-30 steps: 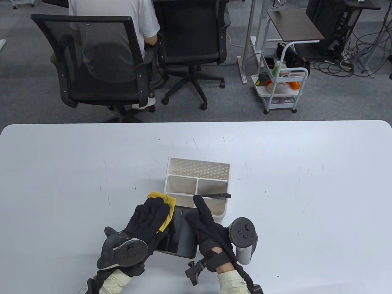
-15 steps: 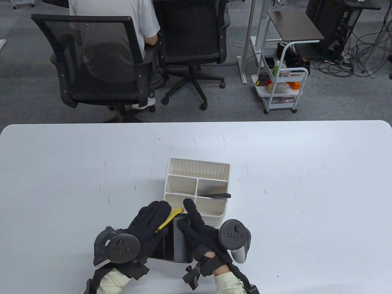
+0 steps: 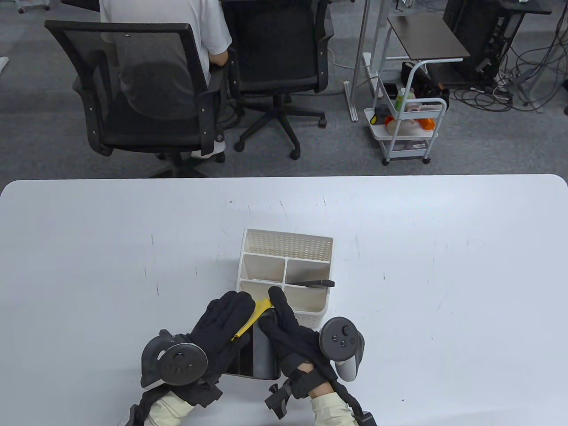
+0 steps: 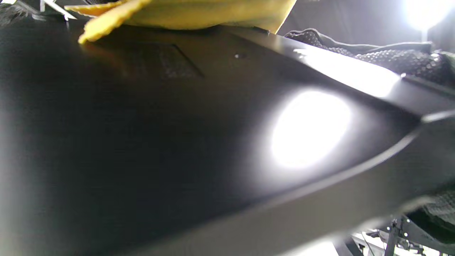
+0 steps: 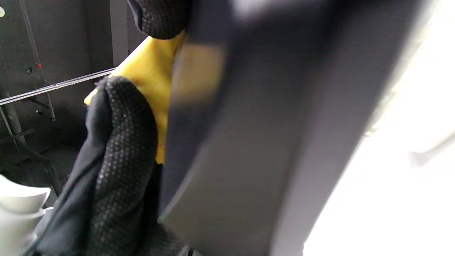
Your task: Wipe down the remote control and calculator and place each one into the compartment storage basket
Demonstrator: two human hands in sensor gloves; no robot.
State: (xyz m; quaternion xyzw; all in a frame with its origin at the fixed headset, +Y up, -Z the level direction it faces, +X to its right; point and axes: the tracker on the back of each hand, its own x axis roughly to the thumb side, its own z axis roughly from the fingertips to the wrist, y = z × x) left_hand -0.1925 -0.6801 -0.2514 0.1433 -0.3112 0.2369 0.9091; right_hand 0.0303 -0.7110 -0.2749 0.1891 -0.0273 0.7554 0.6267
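Note:
The dark calculator [image 3: 262,355] stands tilted on its long edge between my hands, just in front of the white compartment basket [image 3: 287,235]. My left hand [image 3: 224,321] presses a yellow cloth [image 3: 261,307] flat against the calculator's glossy face [image 4: 177,142], with the cloth [image 4: 185,14] at its far end. My right hand [image 3: 288,330] grips the calculator from the right, forefinger stretched along its top edge. The right wrist view shows the calculator's grey edge [image 5: 266,142] with the cloth [image 5: 153,78] behind it. A black remote control [image 3: 310,283] lies across the basket's right middle compartment, its end over the right wall.
The basket's other compartments show nothing inside. Beyond the table's far edge are two office chairs [image 3: 146,88], a seated person in a white shirt [image 3: 168,17] and a small white cart [image 3: 406,128].
The calculator has been tipped from lying flat up onto its edge. My left hand with the cloth has slid right, against its face, and my right hand has shifted a little left.

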